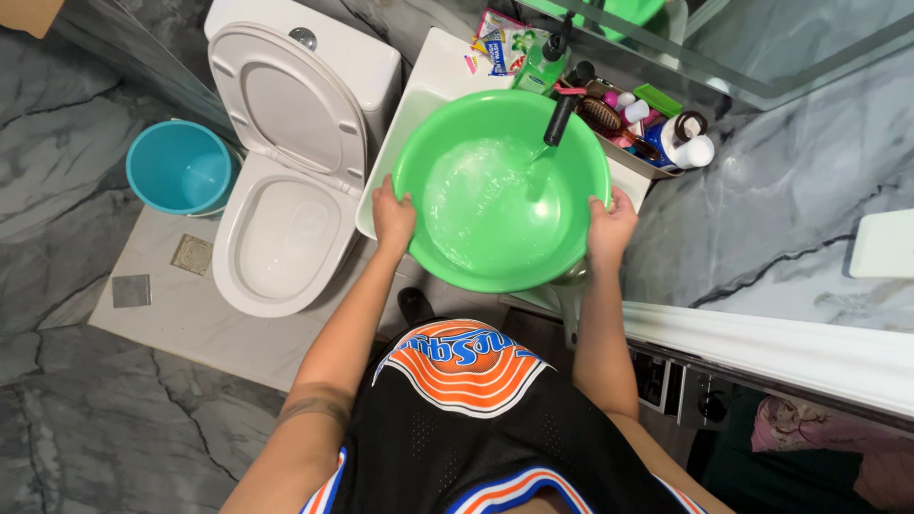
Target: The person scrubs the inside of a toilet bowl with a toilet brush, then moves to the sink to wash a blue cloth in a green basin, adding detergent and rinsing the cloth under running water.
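A large green plastic basin [447,133] sits over a white sink [419,86], under a black faucet [560,116] that pours water into it. Water fills the bottom of the basin. My left hand [392,215] grips the basin's left rim. My right hand [610,225] grips its right rim. Both arms reach forward from my body, which wears a black jersey with an orange and blue patch.
A white toilet [281,171] with its lid up stands left of the sink. A teal bucket [179,168] sits on the floor further left, near a floor drain [192,254]. Bottles, a hairbrush and packets [619,114] crowd the sink's back edge. Grey marble walls surround.
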